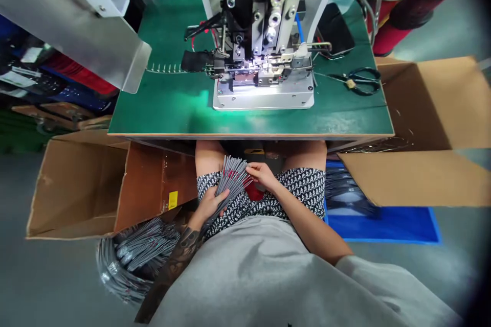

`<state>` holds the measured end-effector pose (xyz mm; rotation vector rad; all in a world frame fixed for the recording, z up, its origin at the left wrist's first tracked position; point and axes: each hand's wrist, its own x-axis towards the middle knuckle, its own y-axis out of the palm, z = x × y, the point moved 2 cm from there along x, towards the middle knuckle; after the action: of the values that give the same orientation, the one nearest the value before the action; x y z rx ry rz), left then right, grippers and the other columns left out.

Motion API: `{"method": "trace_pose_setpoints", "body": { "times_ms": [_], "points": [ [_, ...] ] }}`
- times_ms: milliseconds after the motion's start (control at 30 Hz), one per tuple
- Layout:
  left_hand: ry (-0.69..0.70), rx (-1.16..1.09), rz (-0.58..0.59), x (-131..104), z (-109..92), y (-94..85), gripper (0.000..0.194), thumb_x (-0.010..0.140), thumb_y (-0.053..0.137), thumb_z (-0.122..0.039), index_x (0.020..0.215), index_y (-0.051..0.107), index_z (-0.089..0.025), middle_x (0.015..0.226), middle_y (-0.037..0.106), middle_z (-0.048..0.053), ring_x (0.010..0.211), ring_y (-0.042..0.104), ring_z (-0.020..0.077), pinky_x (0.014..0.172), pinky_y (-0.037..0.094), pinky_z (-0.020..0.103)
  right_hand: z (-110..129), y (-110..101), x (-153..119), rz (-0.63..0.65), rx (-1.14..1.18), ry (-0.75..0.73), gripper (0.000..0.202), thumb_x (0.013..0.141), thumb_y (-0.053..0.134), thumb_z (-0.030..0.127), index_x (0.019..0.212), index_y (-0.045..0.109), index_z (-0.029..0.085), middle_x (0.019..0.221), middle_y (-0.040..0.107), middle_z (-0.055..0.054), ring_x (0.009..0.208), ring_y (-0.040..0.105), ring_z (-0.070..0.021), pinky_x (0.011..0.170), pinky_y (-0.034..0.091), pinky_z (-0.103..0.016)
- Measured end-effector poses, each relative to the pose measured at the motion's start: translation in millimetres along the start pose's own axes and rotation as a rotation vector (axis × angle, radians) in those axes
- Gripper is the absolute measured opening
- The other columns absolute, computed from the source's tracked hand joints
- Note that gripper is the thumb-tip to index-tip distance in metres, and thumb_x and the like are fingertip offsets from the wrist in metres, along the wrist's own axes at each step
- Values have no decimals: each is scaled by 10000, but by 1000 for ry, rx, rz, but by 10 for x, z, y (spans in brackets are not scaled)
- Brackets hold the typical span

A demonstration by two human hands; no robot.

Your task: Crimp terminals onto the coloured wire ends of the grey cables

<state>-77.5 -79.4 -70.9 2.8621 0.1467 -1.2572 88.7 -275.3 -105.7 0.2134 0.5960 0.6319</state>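
Note:
My left hand (213, 201) is wrapped round a bundle of grey cables (231, 178) above my lap. The cable ends fan out toward the table, and red bits show among them. At the right side of the fanned ends is my right hand (263, 174), its thumb and fingers pinched together at the cable tips. Whether it grips one cable or several is too small to tell. Beyond my knees stands a crimping machine (264, 94) with its work area lit, on the green table (164, 107).
Scissors (360, 82) and a black phone-like object (337, 30) lie on the table's right. Open cardboard boxes (76, 184) (418, 179) flank me. More cable bundles (141, 248) lie at lower left. A blue tray (387, 225) holding dark cables is at right. A terminal strip (164, 68) enters the machine.

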Motion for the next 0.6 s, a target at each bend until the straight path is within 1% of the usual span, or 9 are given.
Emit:
{"method": "trace_pose_setpoints", "body": {
  "times_ms": [67,200,267,367,400,467,533,567,600],
  "points": [
    [-5,20,1,3,0,6,726,822,761,-879,986,608,-188,600,667,37,404,592,198,393,421,277,37,-14,27,17,28,10,695,643,897,776,881,717,149,598,515,47,526,356,-73,497,238,-230],
    [-19,47,6,6,1,10,737,809,772,-886,985,607,-189,592,668,32,390,581,193,382,414,271,14,-9,35,37,40,22,615,661,907,725,766,685,162,559,533,36,501,382,-78,498,249,-237],
    [-26,53,-1,11,-1,12,726,820,772,-874,994,611,-188,588,666,28,392,585,191,383,407,265,-38,43,36,12,48,16,588,658,906,700,714,667,166,541,527,33,492,378,-77,497,242,-237],
    [-34,53,-17,14,2,14,700,845,766,-850,1009,620,-185,578,657,20,390,578,185,383,391,261,-70,91,58,-79,67,-7,580,617,900,692,728,680,166,536,520,30,493,376,-83,488,248,-239],
    [-37,51,-21,10,9,13,695,849,766,-844,1014,622,-184,578,655,18,388,574,183,382,389,261,-45,68,69,-120,72,-20,585,612,891,700,736,676,170,535,516,28,491,374,-86,481,250,-242],
    [-46,40,-26,-12,31,3,697,843,774,-837,1030,628,-181,577,652,15,384,565,180,383,395,265,76,-66,83,-224,74,-65,590,642,854,727,734,638,186,522,477,36,482,341,-84,467,238,-246],
    [-53,23,-33,-42,56,-21,715,818,790,-841,1037,628,-180,572,646,9,380,555,176,381,395,266,268,-270,59,-349,68,-139,577,723,799,742,724,579,208,500,389,63,479,264,-73,457,202,-246],
    [-54,14,-40,-54,67,-36,723,806,794,-847,1033,626,-181,569,642,7,379,552,173,380,395,266,372,-360,24,-391,58,-174,557,757,800,717,728,571,210,497,366,70,481,253,-72,456,204,-247],
    [-52,6,-46,-62,75,-54,730,795,795,-853,1022,622,-181,567,642,8,379,552,172,381,398,266,473,-419,-28,-419,48,-207,528,783,807,686,750,587,207,503,383,66,482,276,-75,454,222,-247]
  ]
}}
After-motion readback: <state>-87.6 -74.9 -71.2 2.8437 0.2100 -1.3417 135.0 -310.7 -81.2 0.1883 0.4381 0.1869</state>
